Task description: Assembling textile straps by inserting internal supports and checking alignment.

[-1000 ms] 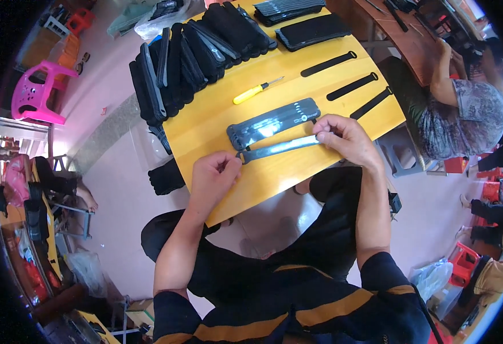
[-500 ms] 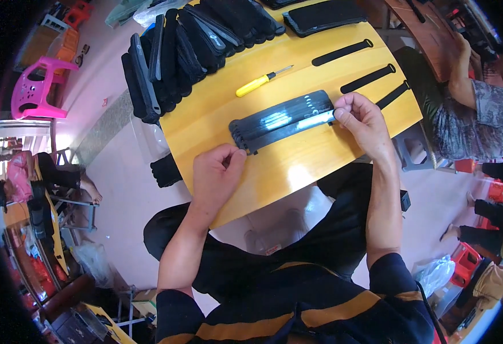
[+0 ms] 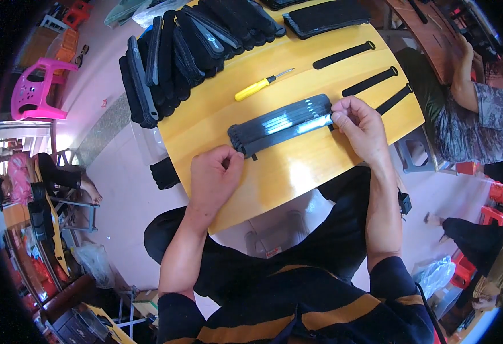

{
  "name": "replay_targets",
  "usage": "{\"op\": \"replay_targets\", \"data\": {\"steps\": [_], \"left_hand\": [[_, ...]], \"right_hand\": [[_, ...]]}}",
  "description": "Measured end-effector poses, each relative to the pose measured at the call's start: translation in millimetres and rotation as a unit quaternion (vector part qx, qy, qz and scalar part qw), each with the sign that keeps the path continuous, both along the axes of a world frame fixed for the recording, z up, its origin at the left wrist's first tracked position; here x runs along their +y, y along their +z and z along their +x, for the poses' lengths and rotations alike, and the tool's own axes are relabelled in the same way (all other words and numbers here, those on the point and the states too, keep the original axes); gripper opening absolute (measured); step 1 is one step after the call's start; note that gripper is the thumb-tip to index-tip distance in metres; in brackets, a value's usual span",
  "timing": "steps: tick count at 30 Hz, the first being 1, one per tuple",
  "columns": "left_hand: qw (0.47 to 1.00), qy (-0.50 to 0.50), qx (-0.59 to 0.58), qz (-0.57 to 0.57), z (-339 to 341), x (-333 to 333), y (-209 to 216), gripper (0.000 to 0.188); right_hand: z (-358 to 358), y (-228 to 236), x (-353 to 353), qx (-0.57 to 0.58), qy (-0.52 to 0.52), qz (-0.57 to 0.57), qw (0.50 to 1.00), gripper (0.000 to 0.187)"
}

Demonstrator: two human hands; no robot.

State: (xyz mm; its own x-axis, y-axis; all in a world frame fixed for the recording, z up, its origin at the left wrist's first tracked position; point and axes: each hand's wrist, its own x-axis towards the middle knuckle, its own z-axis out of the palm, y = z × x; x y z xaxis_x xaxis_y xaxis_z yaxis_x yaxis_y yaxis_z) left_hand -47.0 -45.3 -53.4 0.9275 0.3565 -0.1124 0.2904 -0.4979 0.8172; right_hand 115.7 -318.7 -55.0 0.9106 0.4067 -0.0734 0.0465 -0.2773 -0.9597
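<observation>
2 hands [image 3: 216,173] in tight pinches on opposite ends of 1 dark strap [image 3: 288,136]

Left grip [image 3: 217,173], right grip [image 3: 363,129], dark strap [image 3: 288,136] between

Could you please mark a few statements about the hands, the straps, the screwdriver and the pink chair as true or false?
1. The right hand pinches the right end of a dark strap. True.
2. The left hand is on the screwdriver. False: the left hand is at the dark strap's left end.
3. The screwdriver has a yellow handle. True.
4. Three loop-ended straps lie left of the screwdriver. False: they lie right of it.
5. The pink chair stands left of the table. True.
</observation>
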Motion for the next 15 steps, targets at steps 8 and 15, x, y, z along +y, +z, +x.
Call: {"op": "replay_targets", "data": {"steps": [8,15], "left_hand": [[1.000,-0.007,0.017,0.026,4.4,0.3,6.6,0.020],[1.000,-0.006,0.016,0.019,3.5,3.0,2.1,0.018]], "right_hand": [[-1.4,5.4,3.1,-0.036,0.001,-0.061,0.997,0.006],[-1.2,1.9,4.1,-0.040,-0.007,-0.059,0.997,0.008]]}}
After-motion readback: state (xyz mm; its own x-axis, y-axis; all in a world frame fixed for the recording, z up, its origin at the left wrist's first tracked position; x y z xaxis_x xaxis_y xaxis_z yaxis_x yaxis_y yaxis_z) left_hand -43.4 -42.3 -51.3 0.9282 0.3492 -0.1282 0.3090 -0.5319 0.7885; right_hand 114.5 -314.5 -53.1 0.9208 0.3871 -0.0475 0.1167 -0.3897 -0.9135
